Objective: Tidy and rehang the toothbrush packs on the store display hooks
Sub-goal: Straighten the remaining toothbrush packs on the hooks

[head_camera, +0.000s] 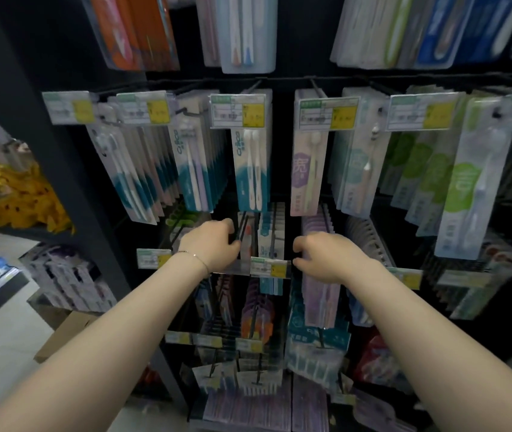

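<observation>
Toothbrush packs hang in rows on black display hooks. My left hand reaches into the middle row, its fingers closed around dark-edged packs on a hook. To its right, white and teal packs hang on the neighbouring hook behind a price tag. My right hand hovers just right of them with its fingers curled and apart, holding nothing, in front of purple packs. Above, teal packs and a purple pack hang on the upper row.
Green packs fill the upper right hooks. More packs hang on lower rows below my arms. A dark shelf post stands at left, with a cardboard box on the floor and yellow goods beyond.
</observation>
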Motion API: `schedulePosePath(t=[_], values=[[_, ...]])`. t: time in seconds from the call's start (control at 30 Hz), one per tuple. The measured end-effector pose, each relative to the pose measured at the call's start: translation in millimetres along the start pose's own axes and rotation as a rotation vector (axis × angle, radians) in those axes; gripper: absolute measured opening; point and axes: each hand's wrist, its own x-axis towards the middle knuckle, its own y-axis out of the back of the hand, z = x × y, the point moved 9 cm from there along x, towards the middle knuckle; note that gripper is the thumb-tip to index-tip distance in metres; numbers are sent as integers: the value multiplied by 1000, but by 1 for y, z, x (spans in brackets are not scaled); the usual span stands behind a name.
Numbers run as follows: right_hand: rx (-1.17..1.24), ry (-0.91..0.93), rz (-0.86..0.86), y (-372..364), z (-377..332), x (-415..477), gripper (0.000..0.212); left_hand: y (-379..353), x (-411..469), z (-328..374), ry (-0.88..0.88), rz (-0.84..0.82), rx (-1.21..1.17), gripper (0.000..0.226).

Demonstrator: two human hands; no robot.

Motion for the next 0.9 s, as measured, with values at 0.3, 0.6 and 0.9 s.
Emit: schedulePosePath(t=[0.3,0.6,0.9], values=[[271,4,194,30,-17,44,70,19,33,0,-55,-22,-433,69],[723,-5,443,54,-27,99,85,45,76,11,-151,18,-697,81],[842,-39,447,48,-22,132,83,51,99,22,-241,92,-856,73]])
